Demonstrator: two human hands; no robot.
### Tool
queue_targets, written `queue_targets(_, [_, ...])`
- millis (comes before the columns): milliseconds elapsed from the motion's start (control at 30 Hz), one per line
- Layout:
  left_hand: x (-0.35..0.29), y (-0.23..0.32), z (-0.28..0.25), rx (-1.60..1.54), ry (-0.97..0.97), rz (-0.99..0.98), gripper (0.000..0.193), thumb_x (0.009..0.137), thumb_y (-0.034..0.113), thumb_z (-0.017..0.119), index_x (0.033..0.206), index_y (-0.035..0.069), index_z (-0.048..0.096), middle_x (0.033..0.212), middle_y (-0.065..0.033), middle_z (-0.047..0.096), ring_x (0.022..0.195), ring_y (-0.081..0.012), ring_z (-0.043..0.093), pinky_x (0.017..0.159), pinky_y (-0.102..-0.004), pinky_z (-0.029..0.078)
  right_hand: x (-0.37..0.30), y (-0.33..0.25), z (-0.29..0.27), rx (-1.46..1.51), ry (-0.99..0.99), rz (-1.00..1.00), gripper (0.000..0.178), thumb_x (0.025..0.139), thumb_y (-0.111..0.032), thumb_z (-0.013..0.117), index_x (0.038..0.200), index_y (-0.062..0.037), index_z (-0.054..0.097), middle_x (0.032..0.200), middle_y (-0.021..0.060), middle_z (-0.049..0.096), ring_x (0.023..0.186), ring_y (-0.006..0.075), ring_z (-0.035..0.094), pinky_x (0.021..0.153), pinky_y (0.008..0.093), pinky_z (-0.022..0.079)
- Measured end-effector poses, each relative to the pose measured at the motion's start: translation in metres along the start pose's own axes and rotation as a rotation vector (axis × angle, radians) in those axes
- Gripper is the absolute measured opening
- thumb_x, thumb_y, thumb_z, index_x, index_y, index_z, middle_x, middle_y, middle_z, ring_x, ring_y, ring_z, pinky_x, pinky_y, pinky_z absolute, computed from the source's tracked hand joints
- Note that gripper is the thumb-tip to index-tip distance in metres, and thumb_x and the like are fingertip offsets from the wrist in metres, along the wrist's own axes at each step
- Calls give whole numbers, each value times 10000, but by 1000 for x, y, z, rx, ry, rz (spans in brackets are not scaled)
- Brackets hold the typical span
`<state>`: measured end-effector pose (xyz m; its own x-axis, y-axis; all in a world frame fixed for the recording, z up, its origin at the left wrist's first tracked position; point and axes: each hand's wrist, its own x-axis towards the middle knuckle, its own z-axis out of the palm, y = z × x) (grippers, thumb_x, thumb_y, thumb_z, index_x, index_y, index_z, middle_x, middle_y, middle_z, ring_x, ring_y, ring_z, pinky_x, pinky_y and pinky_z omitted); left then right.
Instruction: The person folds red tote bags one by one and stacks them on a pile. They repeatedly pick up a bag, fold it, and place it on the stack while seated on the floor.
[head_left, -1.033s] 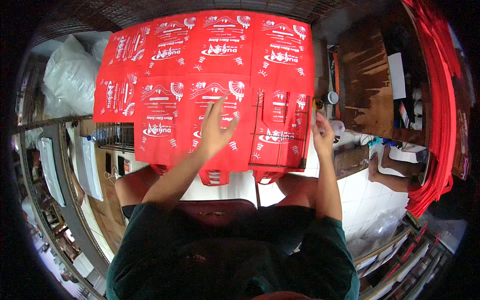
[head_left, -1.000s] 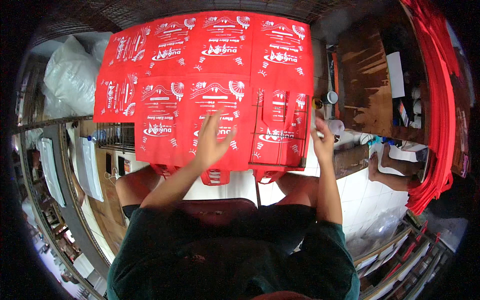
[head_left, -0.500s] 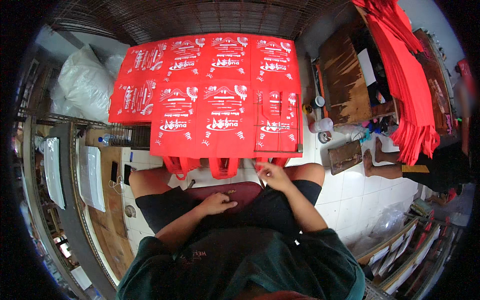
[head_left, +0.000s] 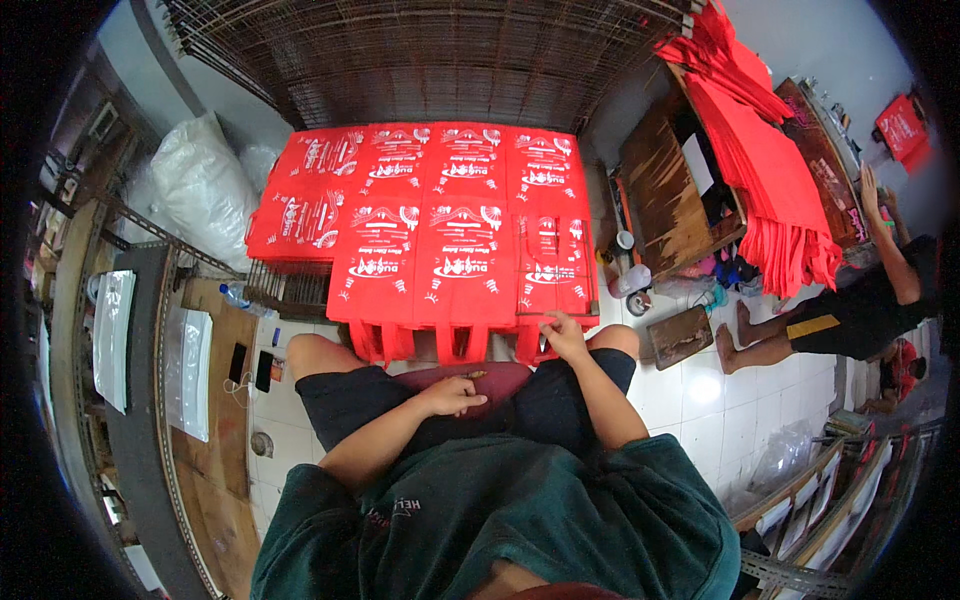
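Red printed bags [head_left: 462, 262] lie in rows in front of me, their handles [head_left: 462, 345] hanging over the near edge. My right hand [head_left: 566, 337] is at the near right corner, its fingers bent against the thin rod of a wire rack [head_left: 535, 315]; the exact grip is small and hard to see. My left hand [head_left: 450, 396] rests over my lap beside a dark red seat [head_left: 505, 385], fingers curled. A tiny yellowish-brown thing [head_left: 478, 374] shows by its fingers; whether it is held is unclear.
Stacked wire racks [head_left: 420, 70] rise behind the bags. Red fabric pieces [head_left: 770, 170] drape over a wooden table at right, where another person [head_left: 860, 320] stands. A plastic sack [head_left: 205, 185] and a shelf [head_left: 130, 330] are at left. A wooden stool [head_left: 680, 336] stands on the tiles.
My view has shifted, showing more of the racks behind. My right hand has gone from a pointing shape to bent fingers at the rod. My left hand stays over my lap.
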<state>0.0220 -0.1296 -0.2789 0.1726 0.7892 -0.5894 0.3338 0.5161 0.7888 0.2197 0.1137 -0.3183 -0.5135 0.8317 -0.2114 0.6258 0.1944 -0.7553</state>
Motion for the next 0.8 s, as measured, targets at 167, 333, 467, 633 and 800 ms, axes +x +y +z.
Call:
queue_targets(167, [3, -10, 4, 1, -8, 35, 488, 861, 488, 569, 751, 12, 571, 653, -101, 628, 567, -162, 616, 524, -311, 481, -12, -7, -11, 203, 97, -83, 292, 827, -153, 652, 1081, -16, 604, 738, 76, 632, 687, 126, 590, 630, 273, 478])
queue_targets(333, [-5, 4, 1, 64, -30, 3, 491, 862, 501, 565, 781, 18, 582, 666, -87, 624, 583, -159, 609, 536, -304, 481, -24, -25, -48, 392, 247, -133, 258, 847, -117, 631, 1083, -14, 605, 787, 38, 623, 714, 100, 572, 647, 249, 465])
queue_targets(467, [-3, 8, 1, 80, -26, 4, 498, 870, 490, 556, 753, 7, 586, 658, -92, 631, 574, -158, 615, 534, -313, 485, -50, -80, -111, 417, 364, -232, 262, 876, -102, 600, 1120, -8, 580, 854, 21, 617, 747, 88, 569, 693, 230, 451])
queue_targets(633, [2, -7, 3, 29, -29, -7, 473, 875, 482, 556, 814, 13, 581, 672, -86, 624, 578, -156, 613, 508, -298, 483, -40, -133, -234, 621, 732, -456, 283, 904, -179, 578, 1127, -7, 565, 856, 29, 598, 709, 79, 545, 634, 227, 449])
queue_targets(800, [-6, 4, 0, -37, -33, -52, 427, 879, 438, 576, 883, 11, 563, 682, -84, 614, 578, -140, 593, 521, -284, 475, -22, -149, -369, 885, 1043, -391, 534, 905, -418, 526, 1246, -12, 465, 1018, 121, 587, 885, 173, 576, 709, 289, 461])
